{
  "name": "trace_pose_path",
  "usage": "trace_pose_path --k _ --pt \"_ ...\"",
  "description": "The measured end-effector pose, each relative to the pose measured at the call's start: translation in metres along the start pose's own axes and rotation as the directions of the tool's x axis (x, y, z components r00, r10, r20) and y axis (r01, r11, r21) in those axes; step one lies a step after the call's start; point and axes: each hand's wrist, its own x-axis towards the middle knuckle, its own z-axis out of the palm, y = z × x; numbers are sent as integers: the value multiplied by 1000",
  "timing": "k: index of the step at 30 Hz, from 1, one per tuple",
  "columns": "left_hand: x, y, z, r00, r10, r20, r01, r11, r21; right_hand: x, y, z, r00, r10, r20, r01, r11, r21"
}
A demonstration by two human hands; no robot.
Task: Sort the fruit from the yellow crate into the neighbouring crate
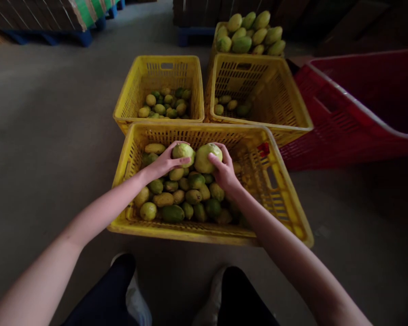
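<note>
Over the front yellow crate (187, 235), my left hand (168, 160) is closed around a pale green-yellow papaya (182, 153). A slightly larger papaya (204, 158) is in my right hand (226, 170), with the thumb across its near side. The two fruits are held side by side, close together. Below them, several loose papayas (193, 197), ranging from dark green to yellow, lie in the crate. My right forearm hides part of the pile. A small red scrap (263, 149) is at the crate's right inner wall.
Behind stand a left yellow crate (122, 102) and a right yellow crate (299, 108), each with several fruits low inside. Farther back, a heaped crate holds long papayas (243, 44). A large red bin (313, 108) stands at right. Stacked goods sit on a blue pallet (85, 38).
</note>
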Motion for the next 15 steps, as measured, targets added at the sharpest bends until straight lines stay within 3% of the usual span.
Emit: trace_pose_path --k 3,6,10,15 --pt "2 0 5 988 -145 -49 128 958 -256 3 1 2 967 251 39 -252 928 274" --pt "7 1 5 965 -253 -69 200 881 -429 6 -1 -1 892 423 162 -452 811 371" --pt "8 6 2 939 -325 -111 199 779 -595 6 -8 -8 823 459 333 -565 720 402" --pt "5 7 -1 930 -343 -136 202 782 -589 3 -15 -4 826 452 336 -562 696 447"
